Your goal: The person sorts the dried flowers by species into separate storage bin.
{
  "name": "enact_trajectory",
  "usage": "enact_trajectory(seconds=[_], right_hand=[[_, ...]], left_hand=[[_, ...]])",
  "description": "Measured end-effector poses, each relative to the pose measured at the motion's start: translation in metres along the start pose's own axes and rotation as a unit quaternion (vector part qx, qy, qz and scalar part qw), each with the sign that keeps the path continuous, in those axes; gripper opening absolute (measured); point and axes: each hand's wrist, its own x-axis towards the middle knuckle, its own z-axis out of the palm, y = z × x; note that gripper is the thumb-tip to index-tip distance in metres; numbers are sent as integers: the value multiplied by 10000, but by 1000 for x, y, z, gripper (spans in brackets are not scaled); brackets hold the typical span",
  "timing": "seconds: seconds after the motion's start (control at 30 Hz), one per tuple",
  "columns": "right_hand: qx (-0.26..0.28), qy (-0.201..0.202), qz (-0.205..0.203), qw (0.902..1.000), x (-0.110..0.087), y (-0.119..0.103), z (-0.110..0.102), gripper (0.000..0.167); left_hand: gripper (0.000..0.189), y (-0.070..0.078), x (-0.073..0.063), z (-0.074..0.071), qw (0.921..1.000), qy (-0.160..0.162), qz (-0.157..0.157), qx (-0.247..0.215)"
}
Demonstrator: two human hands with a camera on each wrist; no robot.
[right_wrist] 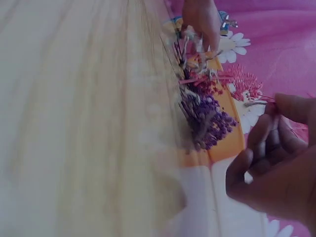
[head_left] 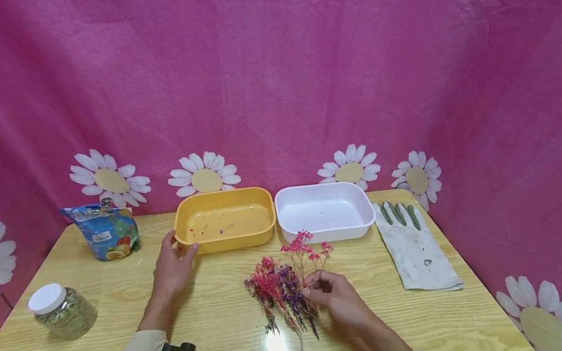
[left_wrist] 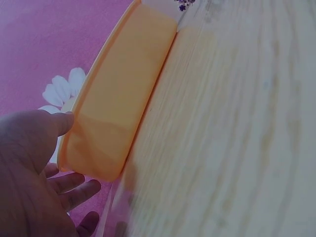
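Observation:
My left hand [head_left: 172,267] holds the left front corner of a yellow plastic tub [head_left: 232,244], thumb at the rim and the other fingers around its end. A few small red and dark bits lie on the tub's floor. Between thumb and fingertips, my right hand [head_left: 339,303] pinches the thin stem of a pink dried flower sprig [head_left: 299,244]. Just left of that hand lies a bunch of pink dried flowers [head_left: 266,281] and purple dried flowers [right_wrist: 210,123], stems toward me. The sprig stands up over the bunch, overlapping it in the head view.
A white tub [head_left: 327,235] stands right of the yellow one. At the right, a pale cloth glove [head_left: 418,258] with green fingertips lies flat. Leftward are a blue pouch [head_left: 107,232] and a white-lidded jar [head_left: 70,315]. A pink daisy-print curtain [head_left: 273,87] hangs behind the table.

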Motion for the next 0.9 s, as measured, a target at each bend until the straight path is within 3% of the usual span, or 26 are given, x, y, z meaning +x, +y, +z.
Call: enact_trajectory(seconds=[0.13,0.37,0.5,0.63,0.73,0.9], right_hand=[[-1028,333,-422,9932,-2,-2,1,7],[-2335,847,-1024,9632,-2,-2,1,15],[-2370,836,-767,9649,0,1,-1,8],[-2312,897,-337,9682,1,3,-3,13],[-2384,968,-330,9658,2,3,-5,11],[-1934,824,-384,9769,3,2,-5,11]], left_hand=[[78,1,0,0,10000,-12,-45,0],[77,2,1,1,10000,12,-49,11],[77,1,1,2,10000,-11,-14,-7],[77,0,1,2,10000,-5,27,-9],[77,-1,1,3,10000,3,59,-6],[77,0,0,2,10000,17,94,13]])
